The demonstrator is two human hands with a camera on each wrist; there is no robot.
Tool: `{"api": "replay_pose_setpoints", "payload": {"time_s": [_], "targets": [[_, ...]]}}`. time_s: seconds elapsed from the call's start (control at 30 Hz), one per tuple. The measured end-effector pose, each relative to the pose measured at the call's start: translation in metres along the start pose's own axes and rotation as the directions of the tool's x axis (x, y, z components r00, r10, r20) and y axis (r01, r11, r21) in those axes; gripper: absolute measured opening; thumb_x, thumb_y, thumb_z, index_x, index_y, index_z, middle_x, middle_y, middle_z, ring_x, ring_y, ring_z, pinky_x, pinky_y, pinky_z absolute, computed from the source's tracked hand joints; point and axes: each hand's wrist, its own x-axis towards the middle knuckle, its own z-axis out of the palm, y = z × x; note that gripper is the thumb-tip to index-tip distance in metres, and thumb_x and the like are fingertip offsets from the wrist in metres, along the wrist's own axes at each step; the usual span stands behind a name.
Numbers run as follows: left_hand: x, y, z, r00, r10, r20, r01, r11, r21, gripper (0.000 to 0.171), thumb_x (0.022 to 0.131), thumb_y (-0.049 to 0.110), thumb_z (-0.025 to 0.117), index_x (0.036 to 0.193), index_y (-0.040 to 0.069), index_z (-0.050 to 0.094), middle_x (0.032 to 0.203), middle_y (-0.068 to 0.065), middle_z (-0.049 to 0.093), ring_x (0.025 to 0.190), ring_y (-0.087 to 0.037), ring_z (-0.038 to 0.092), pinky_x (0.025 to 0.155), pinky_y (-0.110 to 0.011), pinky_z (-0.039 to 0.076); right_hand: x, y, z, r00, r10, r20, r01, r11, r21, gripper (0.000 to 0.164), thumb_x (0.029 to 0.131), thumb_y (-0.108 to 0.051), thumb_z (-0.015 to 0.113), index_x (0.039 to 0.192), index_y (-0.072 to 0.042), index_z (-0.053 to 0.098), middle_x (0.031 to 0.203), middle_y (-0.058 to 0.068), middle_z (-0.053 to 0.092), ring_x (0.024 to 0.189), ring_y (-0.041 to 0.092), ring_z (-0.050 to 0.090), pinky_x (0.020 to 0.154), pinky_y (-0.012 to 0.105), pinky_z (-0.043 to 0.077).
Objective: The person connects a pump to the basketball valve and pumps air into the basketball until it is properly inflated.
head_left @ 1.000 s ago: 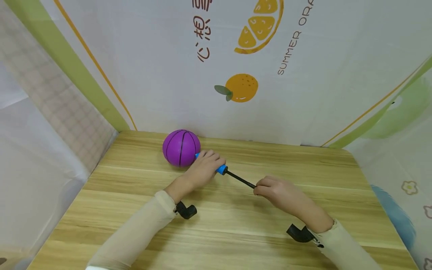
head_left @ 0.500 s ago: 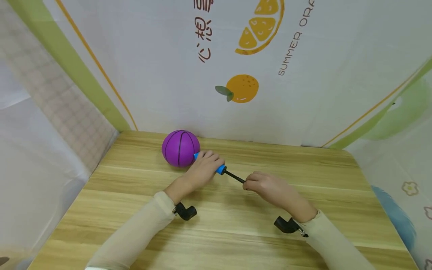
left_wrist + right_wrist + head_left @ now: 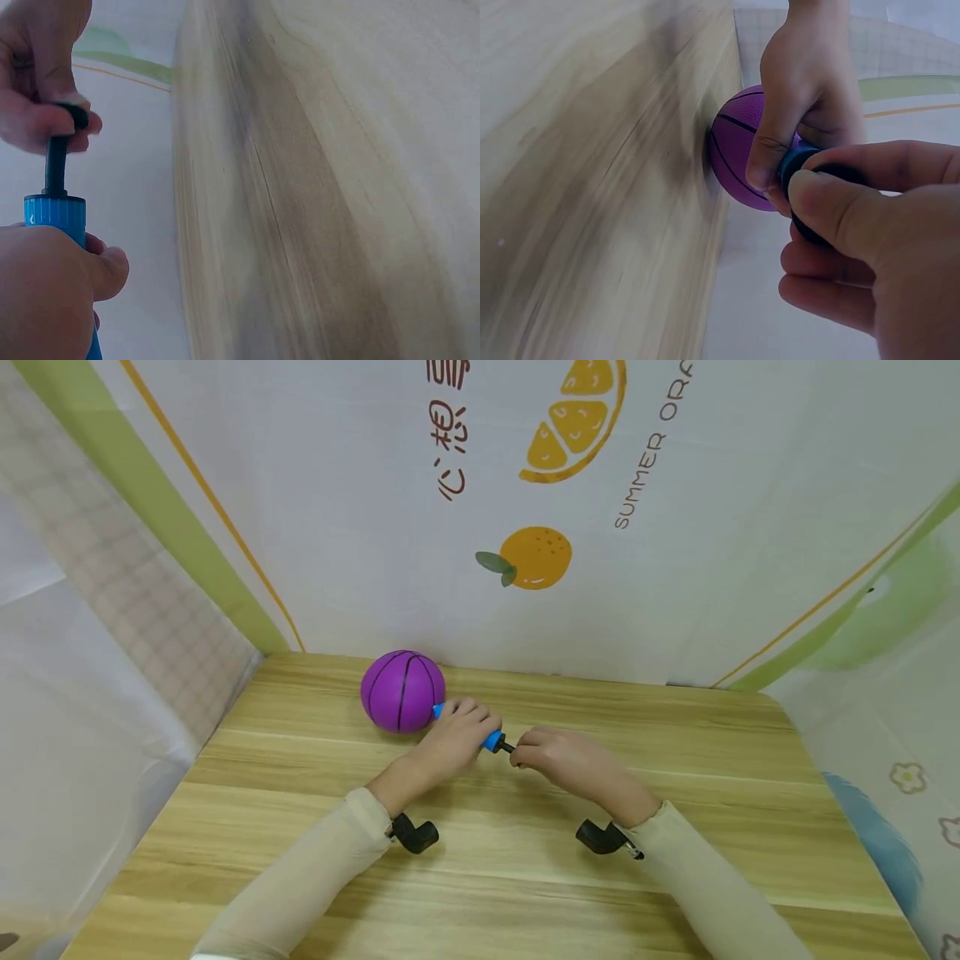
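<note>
A purple ball (image 3: 401,692) with black basketball lines sits near the table's back edge. My left hand (image 3: 452,739) wraps around the blue barrel of a hand pump (image 3: 492,741), whose far blue end meets the ball's right side in the head view. Just to the right, my right hand (image 3: 566,762) pinches the black handle of the pump's rod. In the left wrist view a short length of black rod (image 3: 55,169) shows between the blue collar and the right fingers. The right wrist view has the black handle (image 3: 840,174) between thumb and fingers, with the ball behind.
The wood-grain table (image 3: 480,893) spreads around both arms. A white cloth (image 3: 360,527) printed with oranges and lettering hangs directly behind it, and more printed cloth (image 3: 885,727) hangs at the right. Black camera mounts (image 3: 414,835) sit at both wrists.
My right hand has moved left and slightly away from me, toward the left hand, sliding the black rod mostly into the blue barrel. The left hand and the ball stay nearly still.
</note>
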Motion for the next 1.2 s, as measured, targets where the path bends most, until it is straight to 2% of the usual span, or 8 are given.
{"api": "replay_pose_setpoints", "payload": {"time_s": [0.23, 0.47, 0.57, 0.73, 1.0, 1.2], "targets": [[-0.001, 0.000, -0.003, 1.000, -0.011, -0.002, 0.011, 1.000, -0.008, 0.024, 0.091, -0.002, 0.066, 0.107, 0.015, 0.061, 0.106, -0.001, 0.062, 0.110, -0.026, 0.052, 0.102, -0.051, 0.039, 0.011, 0.004, 0.007, 1.000, 0.005, -0.001, -0.005, 1.000, 0.025, 0.013, 0.093, -0.003, 0.071, 0.100, -0.012, 0.075, 0.099, 0.000, 0.069, 0.087, 0.009, 0.065, 0.074, 0.018, 0.051], [0.001, -0.002, -0.001, 1.000, 0.000, -0.009, 0.000, 1.000, -0.007, 0.021, 0.094, -0.001, 0.064, 0.105, 0.016, 0.062, 0.106, 0.000, 0.063, 0.110, -0.025, 0.053, 0.101, -0.048, 0.040, 0.008, 0.003, 0.009, 0.999, 0.005, -0.047, -0.005, 1.000, 0.015, 0.010, 0.090, -0.005, 0.075, 0.098, -0.011, 0.075, 0.096, 0.001, 0.070, 0.085, 0.011, 0.066, 0.073, 0.019, 0.053], [0.001, -0.003, 0.000, 1.000, 0.012, 0.001, -0.012, 1.000, 0.003, 0.018, 0.095, 0.001, 0.064, 0.105, 0.016, 0.063, 0.105, 0.000, 0.062, 0.110, -0.025, 0.054, 0.101, -0.047, 0.040, 0.003, 0.002, 0.010, 0.998, 0.002, -0.063, -0.002, 1.000, 0.011, 0.010, 0.088, -0.007, 0.078, 0.097, -0.011, 0.076, 0.095, 0.000, 0.070, 0.084, 0.011, 0.067, 0.073, 0.020, 0.054], [0.001, -0.007, 0.000, 1.000, 0.007, -0.017, -0.007, 1.000, 0.011, 0.017, 0.094, 0.004, 0.067, 0.105, 0.017, 0.062, 0.102, 0.001, 0.062, 0.106, -0.024, 0.054, 0.101, -0.046, 0.041, -0.008, 0.001, 0.005, 0.995, -0.015, -0.100, 0.017, 1.000, 0.016, 0.014, 0.083, -0.004, 0.081, 0.094, -0.011, 0.075, 0.093, 0.001, 0.070, 0.084, 0.013, 0.068, 0.073, 0.021, 0.055], [-0.001, -0.012, -0.001, 1.000, 0.023, -0.013, -0.023, 1.000, 0.003, 0.019, 0.095, 0.004, 0.065, 0.109, 0.017, 0.062, 0.103, 0.001, 0.061, 0.105, -0.023, 0.052, 0.099, -0.045, 0.041, -0.036, -0.005, -0.011, 0.992, 0.005, -0.129, 0.004, 0.997, 0.071, 0.021, 0.077, 0.001, 0.083, 0.091, -0.012, 0.073, 0.091, 0.000, 0.069, 0.082, 0.014, 0.068, 0.071, 0.022, 0.055], [-0.003, -0.015, -0.005, 1.000, 0.010, -0.024, -0.010, 1.000, -0.014, 0.022, 0.094, 0.002, 0.065, 0.109, 0.017, 0.062, 0.102, 0.001, 0.061, 0.103, -0.023, 0.052, 0.097, -0.045, 0.041, -0.047, -0.008, -0.021, 0.989, 0.007, -0.147, 0.008, 0.995, 0.098, 0.025, 0.075, 0.004, 0.084, 0.091, -0.012, 0.073, 0.090, -0.002, 0.069, 0.079, 0.011, 0.067, 0.068, 0.020, 0.055]]}}
